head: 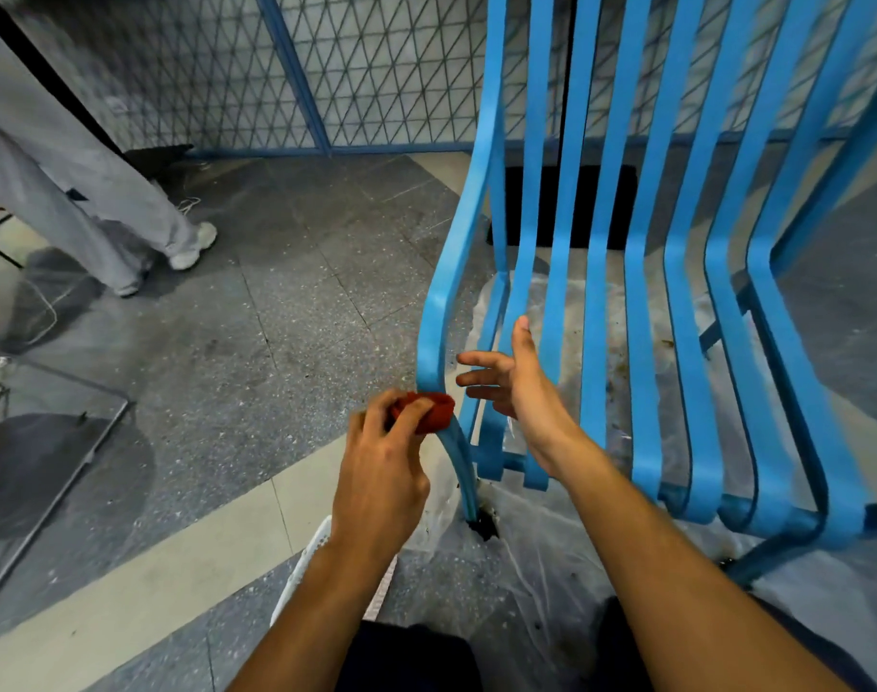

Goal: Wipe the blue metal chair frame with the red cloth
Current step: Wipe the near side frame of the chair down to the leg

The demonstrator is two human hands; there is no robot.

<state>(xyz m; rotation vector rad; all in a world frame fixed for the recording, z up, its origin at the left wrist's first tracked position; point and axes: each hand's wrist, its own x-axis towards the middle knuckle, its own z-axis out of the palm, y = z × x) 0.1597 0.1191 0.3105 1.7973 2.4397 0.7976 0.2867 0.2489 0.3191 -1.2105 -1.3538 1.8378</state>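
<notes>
My left fingers clamp the cloth on the frame's outer slat; right fingers spread, empty, beside it. I could lose the bunched cloth at the bend.

I seem to be in a workshop or industrial hall, not a home: beyond my hands runs a wire-mesh partition in blue framing, and the speckled stone floor below them is grey with a pale stripe. Clear plastic sheeting is spread under the blue chair, and off to my left stands a person in grey trousers
</notes>
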